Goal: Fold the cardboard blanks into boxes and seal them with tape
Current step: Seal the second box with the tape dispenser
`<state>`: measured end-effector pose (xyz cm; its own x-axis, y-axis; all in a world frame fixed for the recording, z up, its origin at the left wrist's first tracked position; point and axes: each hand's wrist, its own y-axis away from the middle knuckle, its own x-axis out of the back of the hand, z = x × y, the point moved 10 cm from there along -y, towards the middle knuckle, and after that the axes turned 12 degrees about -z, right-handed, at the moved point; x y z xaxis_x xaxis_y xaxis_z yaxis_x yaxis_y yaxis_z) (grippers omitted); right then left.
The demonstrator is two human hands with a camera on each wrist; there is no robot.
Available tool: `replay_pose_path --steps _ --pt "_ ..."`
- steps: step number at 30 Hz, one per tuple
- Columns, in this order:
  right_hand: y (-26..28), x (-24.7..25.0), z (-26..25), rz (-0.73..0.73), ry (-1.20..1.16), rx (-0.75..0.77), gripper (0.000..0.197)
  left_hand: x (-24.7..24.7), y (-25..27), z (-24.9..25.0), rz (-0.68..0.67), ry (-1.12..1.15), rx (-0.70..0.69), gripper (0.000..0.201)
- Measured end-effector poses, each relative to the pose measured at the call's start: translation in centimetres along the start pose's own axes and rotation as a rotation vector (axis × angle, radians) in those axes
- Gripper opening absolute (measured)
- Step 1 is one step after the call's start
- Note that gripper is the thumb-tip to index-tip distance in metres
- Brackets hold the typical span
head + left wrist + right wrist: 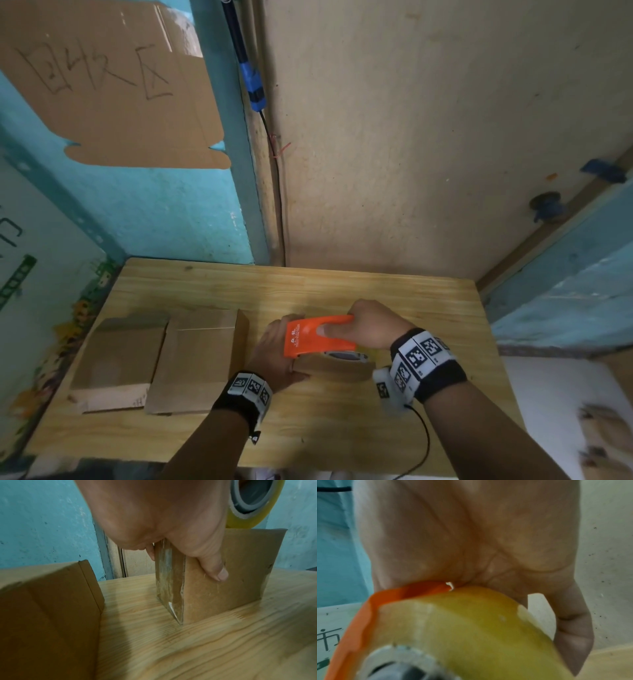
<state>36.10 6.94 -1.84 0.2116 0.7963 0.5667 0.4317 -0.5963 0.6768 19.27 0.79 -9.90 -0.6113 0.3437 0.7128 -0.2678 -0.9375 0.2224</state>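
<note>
While gripping dispenser [317, 337]: hands [371, 327] curled.

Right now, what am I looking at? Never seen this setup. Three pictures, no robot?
No robot: a person works with bare hands and wears three cameras. The big picture is from the head, looking down at a wooden table. The other two sit on the wrists and look along each hand.

The right hand grips an orange tape dispenser loaded with a yellowish tape roll; it sits over a small cardboard box. The left hand steadies that box, thumb pressed on its side; clear tape already covers one end of it.

To the left on the table lie two more cardboard pieces: a nearer one with an upright flap and a flatter one. A cardboard sheet with handwriting hangs on the wall.
</note>
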Motion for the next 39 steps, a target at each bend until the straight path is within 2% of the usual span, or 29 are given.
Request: replay_pose_path --steps 3,6,8,13,19,22,25,28,29,31,32,35,39 --pt "0.1 0.1 0.0 -0.013 0.019 0.005 0.070 0.0 -0.2 0.1 -0.008 -0.040 -0.004 0.119" --pt "0.6 1.2 1.7 0.006 -0.005 -0.026 0.075 -0.4 -0.6 0.9 -0.056 -0.252 -0.028 0.123" --pt "1.3 2.2 3.6 0.003 -0.059 -0.025 0.075 -0.5 -0.9 0.9 -0.069 -0.316 -0.026 0.124" --pt "3.6 3.2 7.8 -0.016 -0.176 -0.028 0.069 -0.6 -1.0 0.9 -0.071 -0.342 -0.011 0.126" --pt "5.4 3.7 12.7 0.017 -0.244 -0.074 0.083 -0.8 -1.1 0.7 -0.089 -0.350 0.005 0.130" --pt "5.6 2.8 13.8 0.015 -0.260 -0.107 0.080 -0.9 -1.1 0.6 -0.102 -0.362 0.014 0.131" --pt "5.6 2.8 15.7 0.076 -0.342 -0.118 0.092 -0.8 -0.9 0.4 -0.101 -0.378 0.031 0.131" --pt "6.7 3.0 17.1 0.079 -0.370 -0.125 0.095 -0.6 -0.9 0.4 -0.093 -0.387 0.040 0.133" --pt "7.1 2.7 17.5 0.066 -0.390 -0.124 0.091 -0.7 -0.9 0.5 -0.094 -0.392 0.042 0.133" --pt "7.9 1.9 17.9 0.046 -0.417 -0.158 0.065 -0.9 -1.1 0.8 -0.102 -0.401 0.049 0.133" --pt "8.1 1.3 18.3 0.029 -0.427 -0.181 0.062 -1.0 -1.1 0.8 -0.104 -0.399 0.052 0.133" --pt "7.7 0.5 18.5 0.020 -0.401 -0.173 0.090 -1.0 -1.1 0.9 -0.102 -0.406 0.054 0.133" --pt "7.6 0.0 18.8 -0.022 -0.386 -0.180 0.093 -0.9 -1.0 0.9 -0.100 -0.408 0.058 0.133"
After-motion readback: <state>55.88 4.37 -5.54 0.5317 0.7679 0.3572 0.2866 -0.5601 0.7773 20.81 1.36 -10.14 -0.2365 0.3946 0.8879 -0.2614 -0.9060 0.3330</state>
